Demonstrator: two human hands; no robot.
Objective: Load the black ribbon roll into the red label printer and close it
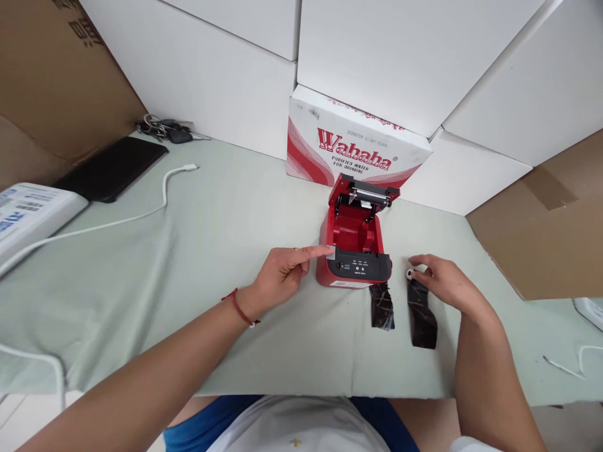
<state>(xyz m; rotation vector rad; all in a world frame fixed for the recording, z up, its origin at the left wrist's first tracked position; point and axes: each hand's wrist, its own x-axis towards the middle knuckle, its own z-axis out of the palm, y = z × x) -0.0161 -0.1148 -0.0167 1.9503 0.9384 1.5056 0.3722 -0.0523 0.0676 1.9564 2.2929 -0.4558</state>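
A red and black receipt printer (355,273) stands on the cloth with its lid (367,194) raised, and its red paper bay looks bare. My left hand (285,273) comes in from the left with the index finger stretched out. That fingertip touches the grey tab at the printer's left front corner, while the other fingers are loosely curled and hold nothing. To the right of the printer, my right hand (445,279) pinches a small white paper roll (409,274), end-on to me, close to the table. Black tape strips (423,323) lie below it and by the printer's front.
A Wahaha carton (353,147) stands behind the printer against white boxes. At the left are a black flat slab (115,166), keys (164,129), a white box (35,216) and a white cable (164,188). Brown cardboard (541,232) borders the right side.
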